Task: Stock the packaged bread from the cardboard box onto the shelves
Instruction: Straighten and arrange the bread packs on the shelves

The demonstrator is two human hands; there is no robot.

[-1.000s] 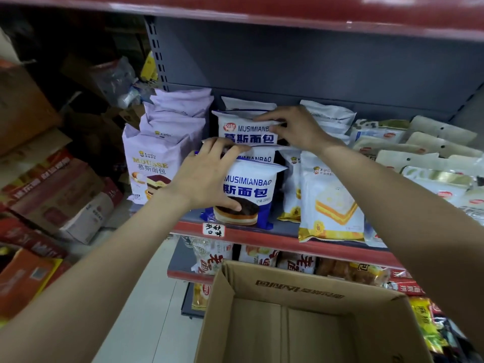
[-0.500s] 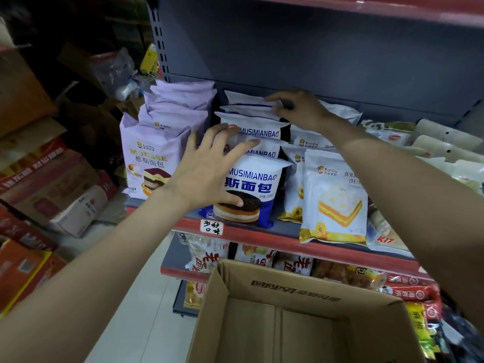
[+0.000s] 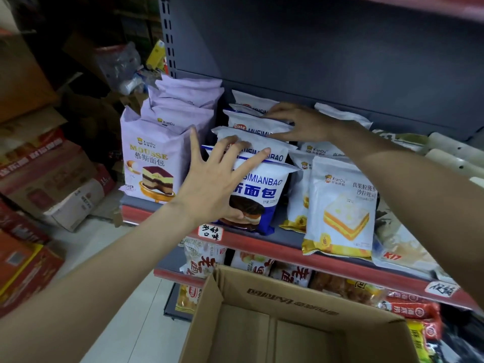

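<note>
A row of blue-and-white mousse bread packs stands on the red-edged shelf (image 3: 288, 247). My left hand (image 3: 217, 179) lies flat with fingers spread against the front blue-and-white pack (image 3: 264, 195). My right hand (image 3: 296, 124) rests palm down on the tops of the packs further back in that row (image 3: 251, 127). Neither hand grips a pack. The open cardboard box (image 3: 288, 297) sits below the shelf at the bottom of the view, and its visible inside holds nothing.
Lilac mousse bread packs (image 3: 152, 158) stand left of the blue row. White sandwich bread packs (image 3: 340, 205) stand to the right. Lower shelves hold more packaged bread (image 3: 201, 258). Stacked cartons (image 3: 52, 184) crowd the floor at left.
My left hand has opened wider and flattened on the front pack. My right hand has slid from the back packs a little forward along the row's tops.
</note>
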